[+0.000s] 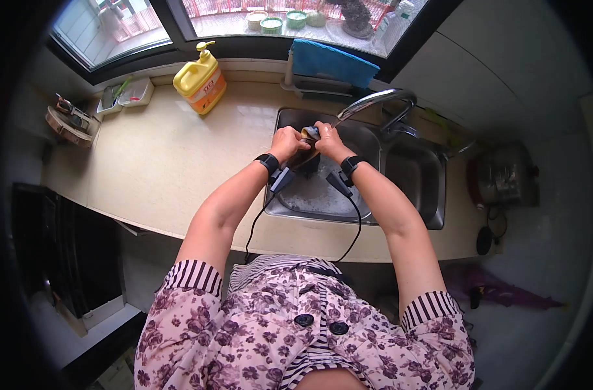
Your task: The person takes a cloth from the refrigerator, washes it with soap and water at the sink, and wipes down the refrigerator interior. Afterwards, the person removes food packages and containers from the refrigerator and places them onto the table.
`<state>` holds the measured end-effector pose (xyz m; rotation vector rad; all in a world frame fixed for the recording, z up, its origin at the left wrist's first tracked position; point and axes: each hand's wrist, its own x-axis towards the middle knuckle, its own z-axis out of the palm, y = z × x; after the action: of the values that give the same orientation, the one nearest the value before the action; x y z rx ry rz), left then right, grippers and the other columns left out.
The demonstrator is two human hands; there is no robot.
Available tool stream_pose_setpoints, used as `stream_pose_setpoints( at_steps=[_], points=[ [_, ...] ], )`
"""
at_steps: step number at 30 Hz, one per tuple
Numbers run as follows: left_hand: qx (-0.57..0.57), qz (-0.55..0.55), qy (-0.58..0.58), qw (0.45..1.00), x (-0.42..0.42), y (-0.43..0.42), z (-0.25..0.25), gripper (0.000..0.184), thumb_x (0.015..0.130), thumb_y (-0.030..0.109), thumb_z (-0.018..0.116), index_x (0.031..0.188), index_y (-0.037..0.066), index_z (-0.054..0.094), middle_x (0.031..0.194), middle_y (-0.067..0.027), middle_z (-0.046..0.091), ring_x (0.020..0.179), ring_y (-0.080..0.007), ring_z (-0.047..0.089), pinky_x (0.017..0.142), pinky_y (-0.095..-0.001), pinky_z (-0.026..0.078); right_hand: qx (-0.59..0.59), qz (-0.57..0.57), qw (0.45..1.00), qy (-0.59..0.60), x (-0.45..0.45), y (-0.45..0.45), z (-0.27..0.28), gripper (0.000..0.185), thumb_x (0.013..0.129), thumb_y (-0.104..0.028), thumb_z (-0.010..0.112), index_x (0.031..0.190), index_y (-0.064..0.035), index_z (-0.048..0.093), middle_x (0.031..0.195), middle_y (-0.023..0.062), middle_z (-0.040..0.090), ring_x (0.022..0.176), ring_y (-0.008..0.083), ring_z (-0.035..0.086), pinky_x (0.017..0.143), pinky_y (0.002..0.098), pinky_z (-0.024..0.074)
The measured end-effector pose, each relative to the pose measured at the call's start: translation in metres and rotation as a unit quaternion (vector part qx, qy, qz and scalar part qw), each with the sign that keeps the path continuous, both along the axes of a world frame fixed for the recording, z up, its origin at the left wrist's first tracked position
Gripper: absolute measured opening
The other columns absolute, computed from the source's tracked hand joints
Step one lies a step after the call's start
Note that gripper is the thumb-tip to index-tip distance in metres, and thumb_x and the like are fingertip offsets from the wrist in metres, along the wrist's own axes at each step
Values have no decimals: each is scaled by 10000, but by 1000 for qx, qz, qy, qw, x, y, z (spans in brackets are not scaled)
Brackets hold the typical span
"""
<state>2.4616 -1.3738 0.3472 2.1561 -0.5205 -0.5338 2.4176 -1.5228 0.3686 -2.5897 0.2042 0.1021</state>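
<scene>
Over the left basin of the steel sink (290,211), both my hands hold one small dark object (310,133) with yellow and bluish-grey parts. Its kind cannot be made out. My left hand (287,143) pinches its left side with curled fingers. On the other side, the fingers of my right hand (328,140) are closed round its upper right edge. A chrome faucet (381,96) arches in from the right, its spout end close to my right hand. Below my hands, whitish suds or water cover part of the basin floor.
A yellow pump jug (202,81) stands on the counter (160,156) to the left. Behind the sink, a blue cloth (332,62) hangs on a rack. White containers (135,92) sit far left; a lidded pot (504,174) is at the right. Cables run from both wrists.
</scene>
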Motion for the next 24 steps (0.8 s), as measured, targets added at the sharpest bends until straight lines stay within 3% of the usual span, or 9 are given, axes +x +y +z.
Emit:
stream_pose_setpoints(
  at_steps=[2, 6, 9, 13, 15, 16, 17, 21, 24],
  points=[
    [9, 9, -49, 999, 2, -2, -1, 249, 613, 247, 750, 662, 19, 664, 646, -195, 603, 682, -325, 611, 659, -375, 469, -22, 2, 1000, -20, 1, -1, -8, 355, 688, -1, 570, 1038, -30, 515, 1008, 244, 555, 977, 408, 525, 813, 436, 436],
    [-15, 25, -92, 995, 3, -18, -6, 124, 652, 112, 616, 714, 16, 663, 715, -217, 607, 738, -355, 609, 703, -401, 475, -22, -95, 993, -68, -1, -12, -18, 348, 715, -4, 551, 1049, 14, 457, 979, 265, 520, 954, 416, 527, 813, 441, 449],
    [-16, 5, -75, 997, 4, -36, -4, 316, 666, 59, 560, 981, 59, 591, 903, -218, 612, 896, -362, 583, 774, -430, 461, -18, -193, 979, -70, -7, -33, -32, 220, 708, 5, 514, 918, 25, 576, 856, 272, 595, 857, 409, 582, 780, 428, 469],
    [13, -66, -38, 997, 2, -69, 9, 389, 676, 60, 585, 1061, 75, 532, 987, -208, 595, 951, -372, 559, 804, -436, 450, 20, -211, 970, -118, -19, -51, -34, 193, 734, -61, 503, 846, 17, 639, 799, 243, 619, 806, 380, 605, 747, 414, 477],
    [-27, -68, -48, 996, 2, -80, -4, 373, 692, 78, 589, 1063, 80, 544, 998, -200, 598, 963, -366, 558, 806, -421, 452, 116, -143, 976, -117, -28, -54, -22, 179, 743, -84, 533, 859, -6, 644, 805, 208, 628, 804, 355, 612, 724, 400, 475],
    [-66, -106, -51, 991, 3, -83, -4, 367, 697, 92, 591, 1062, 82, 552, 1008, -197, 598, 972, -362, 556, 808, -414, 452, 111, -105, 979, -134, -29, -53, -16, 159, 769, -91, 550, 867, -6, 642, 768, 154, 645, 706, 238, 631, 652, 323, 471],
    [-104, -143, -55, 983, 6, -86, -6, 362, 702, 106, 592, 1062, 85, 560, 1018, -194, 597, 982, -358, 554, 811, -407, 451, 112, -111, 978, -136, -29, -52, -13, 159, 769, -91, 550, 867, -6, 642, 768, 154, 645, 706, 238, 631, 652, 323, 471],
    [110, -218, 25, 969, 29, -76, -7, 294, 653, 218, 692, 886, 41, 656, 868, -189, 639, 839, -322, 619, 730, -368, 496, 152, -46, 977, -141, -25, -46, 5, 139, 760, -101, 596, 855, -19, 656, 747, 143, 642, 682, 220, 632, 630, 313, 468],
    [112, -214, -38, 970, 31, -59, 20, 343, 565, 286, 763, 768, 25, 673, 759, -186, 640, 776, -314, 631, 713, -365, 503, 89, -14, 991, -97, -17, -37, 15, 124, 732, -119, 645, 795, -15, 669, 720, 141, 644, 626, 187, 627, 599, 291, 473]
  ],
)
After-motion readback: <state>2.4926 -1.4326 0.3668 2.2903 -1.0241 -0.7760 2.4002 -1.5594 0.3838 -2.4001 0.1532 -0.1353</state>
